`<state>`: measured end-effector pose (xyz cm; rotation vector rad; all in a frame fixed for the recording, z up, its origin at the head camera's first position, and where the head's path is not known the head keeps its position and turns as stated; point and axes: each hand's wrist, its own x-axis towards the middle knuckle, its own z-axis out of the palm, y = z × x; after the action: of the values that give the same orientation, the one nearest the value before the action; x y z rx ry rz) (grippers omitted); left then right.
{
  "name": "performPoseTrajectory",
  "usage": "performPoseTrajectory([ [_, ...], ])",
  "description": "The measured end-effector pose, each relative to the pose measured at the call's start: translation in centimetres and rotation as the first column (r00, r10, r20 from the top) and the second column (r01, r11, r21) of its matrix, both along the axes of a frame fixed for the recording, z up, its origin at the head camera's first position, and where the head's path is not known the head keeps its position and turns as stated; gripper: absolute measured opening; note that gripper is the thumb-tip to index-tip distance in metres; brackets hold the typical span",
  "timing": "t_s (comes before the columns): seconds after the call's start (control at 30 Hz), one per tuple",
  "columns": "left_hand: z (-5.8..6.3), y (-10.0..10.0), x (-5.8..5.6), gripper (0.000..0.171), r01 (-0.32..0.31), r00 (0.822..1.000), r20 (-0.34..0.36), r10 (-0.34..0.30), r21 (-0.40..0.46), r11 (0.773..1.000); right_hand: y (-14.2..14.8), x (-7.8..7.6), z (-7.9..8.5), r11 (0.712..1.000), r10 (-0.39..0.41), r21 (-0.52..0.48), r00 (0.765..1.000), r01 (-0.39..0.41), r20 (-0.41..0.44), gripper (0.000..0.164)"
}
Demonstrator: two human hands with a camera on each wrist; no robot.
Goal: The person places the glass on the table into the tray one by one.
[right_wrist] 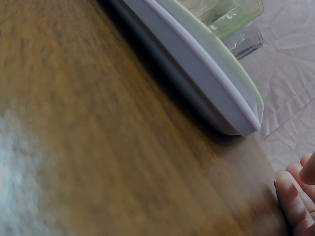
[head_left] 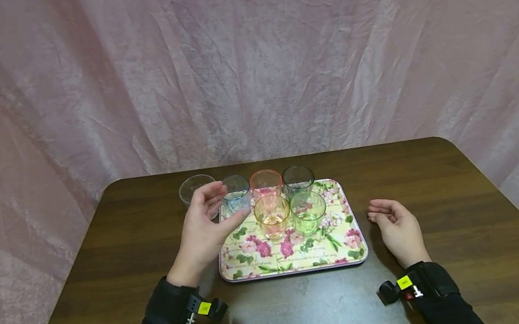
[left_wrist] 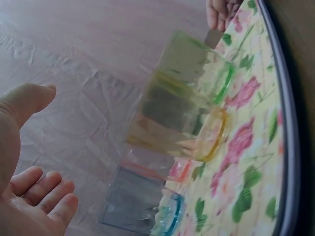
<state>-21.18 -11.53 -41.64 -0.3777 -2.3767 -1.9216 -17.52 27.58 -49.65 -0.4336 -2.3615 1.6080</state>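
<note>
My left hand point(head_left: 203, 231) hovers over the left edge of a flowered tray point(head_left: 294, 263), thumb and fingers apart with nothing between them. Nearest to it is a blue glass point(head_left: 237, 196); a colourless glass point(head_left: 194, 183) off the tray's back left corner is partly hidden behind the fingers. Beside the blue glass stand a pink-rimmed glass point(head_left: 265, 180) and a dark grey glass point(head_left: 298, 177). In front are a yellow glass point(head_left: 272, 219) and a green glass point(head_left: 309, 215). Right of the tray, my right hand point(head_left: 401, 231) stays by the tabletop, fingers loosely curled and holding nothing.
The tray's raised rim point(right_wrist: 216, 73) shows closely in the right wrist view. Beneath it lies a brown wooden table point(head_left: 466, 241) with rounded back corners. A pink curtain point(head_left: 242, 61) hangs right behind the table.
</note>
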Motion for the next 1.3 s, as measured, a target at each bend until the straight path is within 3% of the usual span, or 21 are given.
performPoseTrajectory([
  [0.4, 1.3, -2.1, -1.0, 0.076, -0.068, 0.997, -0.048, 0.067, -0.018, 0.998, 0.1, 0.0, -0.1, 1.0, 0.002, 0.007, 1.0, -0.002, 0.011, 0.031],
  [0.73, 2.2, -3.8, -1.6, 0.077, -0.127, 0.991, -0.04, 0.127, -0.002, 0.992, 0.1, 0.0, 0.0, 1.0, 0.001, 0.003, 1.0, -0.001, 0.004, 0.031],
  [1.3, 1.6, -6.4, -3.6, 0.084, -0.25, 0.968, -0.025, 0.25, -0.004, 0.968, 0.2, -0.1, -0.3, 1.0, 0.007, 0.01, 1.0, -0.007, -0.02, 0.031],
])
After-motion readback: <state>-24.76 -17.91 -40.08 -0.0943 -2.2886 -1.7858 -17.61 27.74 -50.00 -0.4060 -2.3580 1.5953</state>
